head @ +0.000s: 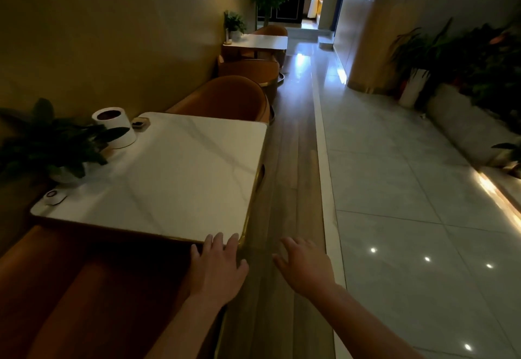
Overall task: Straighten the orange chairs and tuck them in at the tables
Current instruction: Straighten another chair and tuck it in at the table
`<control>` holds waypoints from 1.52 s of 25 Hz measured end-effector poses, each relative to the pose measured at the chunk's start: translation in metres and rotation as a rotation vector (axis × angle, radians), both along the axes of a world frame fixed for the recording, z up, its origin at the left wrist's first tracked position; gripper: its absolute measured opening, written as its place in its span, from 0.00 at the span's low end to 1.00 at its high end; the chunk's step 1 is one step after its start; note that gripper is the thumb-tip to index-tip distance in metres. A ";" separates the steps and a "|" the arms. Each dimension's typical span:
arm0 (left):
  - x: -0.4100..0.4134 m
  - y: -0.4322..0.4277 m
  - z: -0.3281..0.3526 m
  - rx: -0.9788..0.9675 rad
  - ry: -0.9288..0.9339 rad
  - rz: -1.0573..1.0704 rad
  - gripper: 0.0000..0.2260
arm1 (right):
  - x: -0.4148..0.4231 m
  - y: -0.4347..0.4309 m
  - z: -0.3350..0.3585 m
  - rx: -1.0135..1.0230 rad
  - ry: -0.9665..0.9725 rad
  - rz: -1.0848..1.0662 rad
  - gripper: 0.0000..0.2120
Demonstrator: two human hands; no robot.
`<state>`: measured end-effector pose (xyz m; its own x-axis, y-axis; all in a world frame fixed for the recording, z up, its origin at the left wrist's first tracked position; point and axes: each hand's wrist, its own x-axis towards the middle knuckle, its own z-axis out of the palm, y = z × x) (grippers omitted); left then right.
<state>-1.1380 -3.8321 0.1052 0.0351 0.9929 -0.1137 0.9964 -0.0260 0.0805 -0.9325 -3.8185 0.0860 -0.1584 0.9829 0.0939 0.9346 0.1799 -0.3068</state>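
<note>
Landmark: white marble desk (158,175). Near orange chair (84,288), tucked under desk's near edge, left of both hands. Left hand (217,271), fingers (215,241) spread, empty, tips at desk's near corner. Far orange chair (225,98), beyond desk. Right hand (306,267), fingers splayed, empty, right of desk over wood floor (290,161).

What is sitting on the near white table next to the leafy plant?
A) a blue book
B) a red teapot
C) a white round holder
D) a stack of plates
C: a white round holder stands at the back of the near white table, right beside the leafy plant.
</note>
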 end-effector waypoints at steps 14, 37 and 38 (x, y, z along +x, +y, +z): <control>0.122 0.285 0.012 -0.001 -0.048 0.009 0.30 | 0.119 0.274 0.033 0.041 -0.053 -0.048 0.24; 0.308 0.779 -0.006 0.026 -0.103 0.383 0.29 | 0.287 0.852 0.020 0.081 -0.067 0.387 0.22; 0.306 0.808 -0.008 0.030 -0.115 0.402 0.29 | 0.283 0.882 0.019 0.079 -0.073 0.397 0.22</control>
<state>-0.8322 -3.0244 0.0970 -0.3447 0.9331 -0.1025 0.9125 0.3587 0.1968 -0.6499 -2.9367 0.1051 -0.5332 0.8341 0.1414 0.8064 0.5516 -0.2132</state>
